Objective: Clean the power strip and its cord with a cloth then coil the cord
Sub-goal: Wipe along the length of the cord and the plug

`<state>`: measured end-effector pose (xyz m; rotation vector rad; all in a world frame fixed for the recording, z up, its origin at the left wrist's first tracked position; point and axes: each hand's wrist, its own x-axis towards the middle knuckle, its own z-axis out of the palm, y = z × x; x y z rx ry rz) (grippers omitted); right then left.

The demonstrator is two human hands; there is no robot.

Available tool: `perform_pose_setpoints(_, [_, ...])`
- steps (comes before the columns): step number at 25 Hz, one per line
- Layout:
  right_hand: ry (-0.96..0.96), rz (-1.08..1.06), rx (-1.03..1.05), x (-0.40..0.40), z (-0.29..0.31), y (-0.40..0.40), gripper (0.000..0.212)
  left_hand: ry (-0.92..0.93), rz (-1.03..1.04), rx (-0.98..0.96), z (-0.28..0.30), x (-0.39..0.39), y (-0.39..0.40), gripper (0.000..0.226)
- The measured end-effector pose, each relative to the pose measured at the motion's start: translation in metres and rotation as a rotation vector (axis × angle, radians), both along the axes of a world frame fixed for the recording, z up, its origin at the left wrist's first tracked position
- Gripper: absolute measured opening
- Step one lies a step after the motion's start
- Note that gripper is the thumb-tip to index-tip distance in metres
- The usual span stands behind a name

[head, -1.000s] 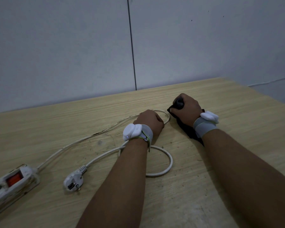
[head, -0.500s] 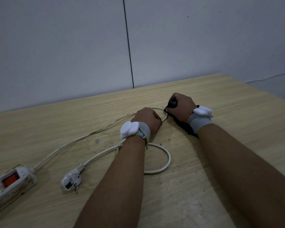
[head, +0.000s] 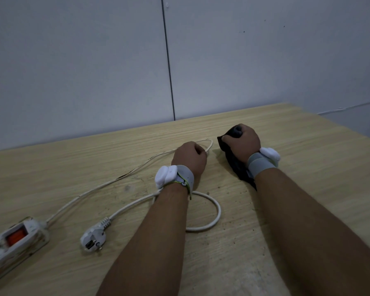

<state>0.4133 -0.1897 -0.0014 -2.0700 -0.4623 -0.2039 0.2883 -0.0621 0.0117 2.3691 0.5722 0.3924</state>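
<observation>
A white power strip [head: 13, 240] with an orange switch lies at the table's left edge. Its white cord [head: 90, 192] runs right to a bend near my left hand [head: 189, 160], then loops back under my forearm to the plug [head: 94, 237]. My left hand grips the cord at the far bend. My right hand [head: 242, 143] clutches a dark cloth [head: 235, 165], which trails under my wrist. The cloth sits just right of the cord's bend, apart from it.
The wooden table [head: 308, 167] carries dark specks of dirt around my wrists. A grey wall [head: 94, 60] rises right behind the table's far edge. The table's right edge [head: 350, 133] runs diagonally at the far right.
My right hand with the cloth has slid right, off the cord's bend, leaving a gap. My left hand stays gripping the cord.
</observation>
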Motion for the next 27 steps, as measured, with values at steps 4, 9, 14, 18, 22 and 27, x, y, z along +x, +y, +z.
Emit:
perform_pose_setpoints(4, [-0.068, 0.143, -0.060, -0.011, 0.003, 0.003, 0.022, -0.075, 0.042, -0.054, 0.002, 0.000, 0.000, 0.018])
perform_pose_setpoints(9, [-0.063, 0.222, -0.045, -0.019, 0.008, 0.007, 0.021, -0.075, 0.009, -0.058, 0.001, -0.001, 0.004, 0.018])
perform_pose_setpoints(14, [0.048, 0.129, 0.086, -0.014, 0.006, 0.006, 0.022, -0.077, -0.035, -0.059, 0.001, -0.003, 0.004, 0.011])
perform_pose_setpoints(18, [0.168, 0.136, 0.123, -0.013, 0.008, 0.008, 0.023, -0.111, -0.036, -0.056, 0.001, -0.004, 0.002, 0.010])
perform_pose_setpoints(22, [0.301, 0.384, 0.121, -0.016, 0.013, 0.008, 0.020, -0.146, -0.037, -0.041, 0.001, -0.005, 0.003, 0.012])
perform_pose_setpoints(27, [0.367, 0.238, 0.321, -0.016, 0.011, 0.007, 0.033, -0.162, -0.042, -0.051, 0.004, -0.007, -0.001, 0.012])
